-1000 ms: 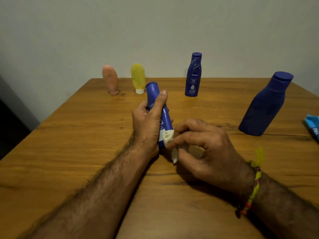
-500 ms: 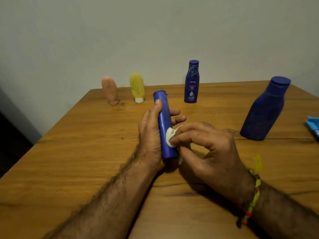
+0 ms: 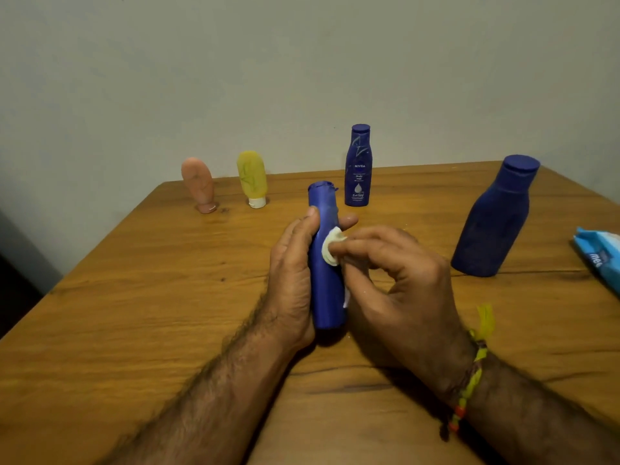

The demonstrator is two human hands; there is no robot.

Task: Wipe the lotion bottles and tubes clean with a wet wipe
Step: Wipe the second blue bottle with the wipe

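- The wooden table [image 3: 134, 313] spreads under my forearms, up against a pale wall [image 3: 235, 62].
- A big dark blue bottle [image 3: 493, 219] stands upright on my right, well apart from my hands.
- My left hand [image 3: 292, 283] wraps round the blue tube [image 3: 325, 263], thumb along its near side, fingers curled behind; the tube stands nearly upright, lower end close to the table.
- My right hand [image 3: 399, 280] pinches the wet wipe [image 3: 330, 246] between thumb and fingertips, pressing it to the tube's front.
- A Nivea bottle [image 3: 359, 166] stands behind the tube.
- A yellow tube [image 3: 252, 177] and a pink tube [image 3: 198, 184] stand cap-down at the far left.
- A blue wipes pack [image 3: 600, 253] lies at the right edge.
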